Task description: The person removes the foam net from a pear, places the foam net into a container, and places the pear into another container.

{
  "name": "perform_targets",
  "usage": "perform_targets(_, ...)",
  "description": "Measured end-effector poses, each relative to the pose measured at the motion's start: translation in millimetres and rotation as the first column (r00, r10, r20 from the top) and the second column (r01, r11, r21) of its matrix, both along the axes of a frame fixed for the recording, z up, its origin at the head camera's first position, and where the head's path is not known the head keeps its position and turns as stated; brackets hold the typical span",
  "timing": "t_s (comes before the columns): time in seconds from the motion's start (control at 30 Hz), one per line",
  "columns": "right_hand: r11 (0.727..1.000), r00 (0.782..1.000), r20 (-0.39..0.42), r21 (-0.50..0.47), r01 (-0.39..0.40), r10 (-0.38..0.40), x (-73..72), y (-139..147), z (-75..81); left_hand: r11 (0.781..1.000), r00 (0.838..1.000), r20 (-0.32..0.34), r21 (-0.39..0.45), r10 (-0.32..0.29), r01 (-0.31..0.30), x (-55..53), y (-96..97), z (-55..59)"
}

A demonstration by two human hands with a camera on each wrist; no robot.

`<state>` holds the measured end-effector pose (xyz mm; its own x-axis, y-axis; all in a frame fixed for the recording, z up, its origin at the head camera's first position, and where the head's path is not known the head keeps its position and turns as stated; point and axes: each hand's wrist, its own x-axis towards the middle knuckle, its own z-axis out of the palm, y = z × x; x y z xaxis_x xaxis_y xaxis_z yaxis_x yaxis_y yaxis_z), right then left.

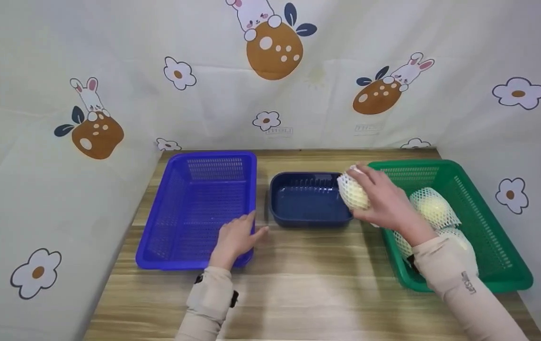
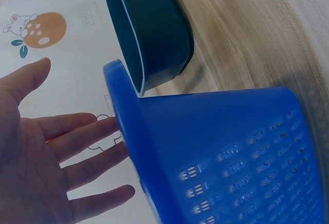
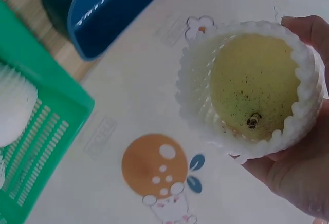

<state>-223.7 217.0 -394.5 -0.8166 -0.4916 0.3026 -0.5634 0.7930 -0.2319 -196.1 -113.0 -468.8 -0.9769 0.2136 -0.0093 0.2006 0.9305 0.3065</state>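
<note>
My right hand [image 1: 388, 201] grips a yellow-green fruit [image 1: 356, 193] in a white foam net sleeve, above the gap between the navy dish and the green basket. In the right wrist view the sleeve's open end shows the speckled fruit [image 3: 254, 85] and its dark, dried end. My left hand [image 1: 237, 237] is by the right rim of the blue basket [image 1: 252, 189], fingers spread. The left wrist view has the fingertips at the basket's rim [image 2: 128, 116]; whether they touch it I cannot tell. The navy dish [image 1: 312, 221] sits between the two baskets, with nothing visible inside.
Several more net-wrapped fruits [image 1: 433, 210] lie in the green basket [image 1: 502, 237] on the right, partly hidden by my right forearm. All three containers stand on a wood-grain table [image 1: 308, 284]. A printed cloth [image 1: 213, 109] hangs behind and along the sides.
</note>
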Motion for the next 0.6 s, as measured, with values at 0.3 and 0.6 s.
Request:
perform_targets(0.3,0.948,0.945,-0.085,0.063,-0.312,0.316,12.9,-32,-33.4,1.0,1.0,-0.015,0.003,-0.005,0.005,0.5,-0.4,1.2)
perform_targets(0.6,0.911,0.916,-0.014,0.112,-0.397,0.401,21.5,-48,-67.8,1.0,1.0,-0.027,-0.005,-0.009,0.009,0.6,-1.3,0.9)
